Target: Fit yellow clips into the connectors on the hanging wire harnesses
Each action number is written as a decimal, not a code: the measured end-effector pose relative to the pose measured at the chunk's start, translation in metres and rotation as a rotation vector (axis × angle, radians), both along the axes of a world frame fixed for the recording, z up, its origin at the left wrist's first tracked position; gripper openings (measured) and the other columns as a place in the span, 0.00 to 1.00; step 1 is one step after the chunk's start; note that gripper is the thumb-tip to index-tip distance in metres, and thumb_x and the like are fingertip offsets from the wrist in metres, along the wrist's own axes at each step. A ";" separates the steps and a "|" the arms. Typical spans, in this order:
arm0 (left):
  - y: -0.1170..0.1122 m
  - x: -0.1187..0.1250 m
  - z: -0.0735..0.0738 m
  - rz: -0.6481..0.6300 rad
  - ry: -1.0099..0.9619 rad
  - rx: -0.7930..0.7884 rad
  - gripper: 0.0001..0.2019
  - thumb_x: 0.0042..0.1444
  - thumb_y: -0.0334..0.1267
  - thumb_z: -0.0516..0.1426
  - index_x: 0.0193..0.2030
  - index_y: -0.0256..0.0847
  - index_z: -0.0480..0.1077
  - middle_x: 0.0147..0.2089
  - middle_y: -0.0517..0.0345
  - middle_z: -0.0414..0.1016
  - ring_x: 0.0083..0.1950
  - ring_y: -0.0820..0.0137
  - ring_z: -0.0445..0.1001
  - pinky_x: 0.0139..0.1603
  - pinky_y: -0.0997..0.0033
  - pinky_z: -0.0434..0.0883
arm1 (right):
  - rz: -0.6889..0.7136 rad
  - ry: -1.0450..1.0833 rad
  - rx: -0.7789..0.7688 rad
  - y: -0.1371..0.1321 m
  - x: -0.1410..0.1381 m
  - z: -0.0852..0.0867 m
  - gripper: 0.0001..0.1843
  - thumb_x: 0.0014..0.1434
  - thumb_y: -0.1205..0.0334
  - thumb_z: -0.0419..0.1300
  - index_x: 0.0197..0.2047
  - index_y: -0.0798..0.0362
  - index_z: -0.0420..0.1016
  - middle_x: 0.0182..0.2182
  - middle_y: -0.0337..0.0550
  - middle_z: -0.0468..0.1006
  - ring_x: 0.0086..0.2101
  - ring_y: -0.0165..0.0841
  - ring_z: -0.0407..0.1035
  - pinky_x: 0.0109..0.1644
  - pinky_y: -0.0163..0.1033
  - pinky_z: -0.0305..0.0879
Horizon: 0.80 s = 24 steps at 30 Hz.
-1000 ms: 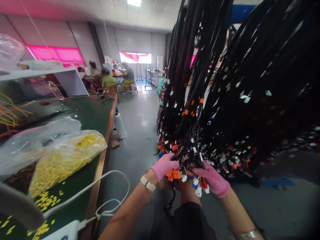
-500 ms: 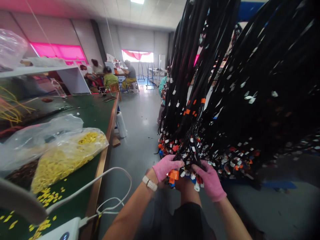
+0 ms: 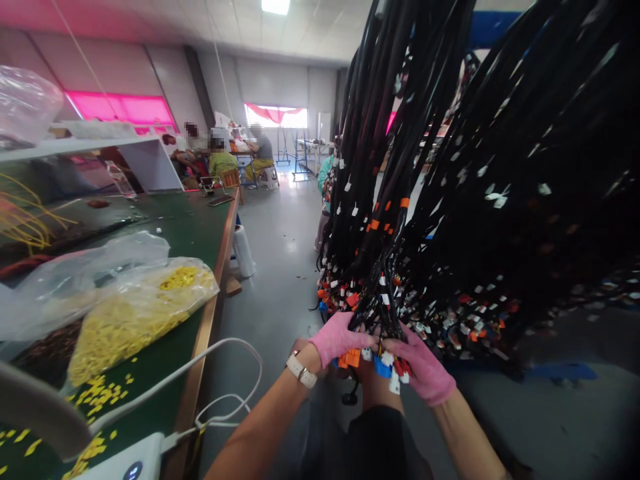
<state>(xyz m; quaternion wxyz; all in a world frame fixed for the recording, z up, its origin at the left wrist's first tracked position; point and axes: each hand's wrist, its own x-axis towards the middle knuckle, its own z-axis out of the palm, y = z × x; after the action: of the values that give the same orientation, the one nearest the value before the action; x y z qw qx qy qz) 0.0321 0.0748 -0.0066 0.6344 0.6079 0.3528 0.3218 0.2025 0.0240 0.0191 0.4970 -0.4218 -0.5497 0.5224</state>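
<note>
Black wire harnesses hang in thick bundles in front of me, their lower ends carrying many small connectors. My left hand, in a pink glove, is closed around the end of one bundle, with an orange connector just under its fingers. From the other side my right hand, gloved in pink too, grips the same bundle. Blue connectors and a white connector stick out below, between the two hands. The fingertips are partly hidden among the wires.
On the left, a green-topped table with a wooden edge bears a clear bag of small yellow parts, loose yellow pieces and a white device with a cable. Several people sit farther back. A wrapped roll stands by the table.
My hands have come closer together at the bundle's end. Blue connectors now show more between them, and a black connector dangles below my left hand.
</note>
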 end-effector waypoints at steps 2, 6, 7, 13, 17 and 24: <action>0.001 0.002 -0.004 0.069 0.079 0.050 0.08 0.40 0.31 0.59 0.29 0.35 0.68 0.27 0.63 0.65 0.27 0.78 0.59 0.27 0.78 0.59 | -0.004 0.049 -0.057 0.002 -0.002 -0.002 0.11 0.39 0.61 0.69 0.30 0.47 0.77 0.29 0.43 0.79 0.34 0.40 0.70 0.42 0.43 0.66; 0.000 0.004 -0.006 0.144 0.151 0.075 0.04 0.40 0.29 0.57 0.27 0.35 0.67 0.25 0.63 0.65 0.27 0.77 0.59 0.26 0.80 0.59 | 0.005 0.211 -0.191 0.003 -0.007 -0.016 0.16 0.45 0.60 0.66 0.40 0.49 0.74 0.31 0.41 0.79 0.29 0.35 0.71 0.36 0.41 0.66; -0.001 0.004 -0.006 0.135 0.146 0.065 0.04 0.40 0.29 0.56 0.27 0.35 0.67 0.25 0.63 0.65 0.27 0.77 0.60 0.27 0.80 0.60 | 0.016 0.226 -0.208 0.003 -0.008 -0.019 0.17 0.46 0.60 0.66 0.42 0.50 0.73 0.32 0.41 0.79 0.29 0.35 0.71 0.36 0.41 0.66; -0.003 0.006 -0.007 0.094 0.120 0.028 0.03 0.42 0.32 0.57 0.26 0.35 0.67 0.24 0.63 0.66 0.27 0.77 0.63 0.28 0.80 0.62 | -0.044 0.212 -0.205 0.001 -0.008 -0.022 0.20 0.47 0.59 0.66 0.44 0.53 0.72 0.35 0.45 0.79 0.33 0.37 0.72 0.40 0.42 0.66; -0.004 0.008 -0.007 0.071 0.063 0.009 0.07 0.43 0.36 0.59 0.28 0.35 0.69 0.27 0.62 0.69 0.28 0.76 0.64 0.31 0.79 0.64 | -0.068 0.166 -0.186 0.000 -0.005 -0.017 0.12 0.44 0.60 0.66 0.35 0.51 0.76 0.35 0.45 0.80 0.35 0.39 0.72 0.40 0.42 0.67; -0.005 0.003 -0.001 -0.015 -0.099 -0.192 0.17 0.37 0.44 0.66 0.27 0.34 0.68 0.25 0.62 0.66 0.25 0.77 0.63 0.27 0.77 0.63 | 0.030 0.132 -0.165 0.003 -0.008 -0.029 0.18 0.49 0.58 0.64 0.45 0.49 0.75 0.39 0.46 0.79 0.40 0.41 0.71 0.48 0.46 0.65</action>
<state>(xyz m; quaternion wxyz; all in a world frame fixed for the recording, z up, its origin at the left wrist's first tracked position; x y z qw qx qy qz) 0.0353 0.0698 -0.0079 0.7086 0.5305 0.3458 0.3113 0.1942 0.0269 -0.0099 0.4876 -0.4176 -0.4774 0.5999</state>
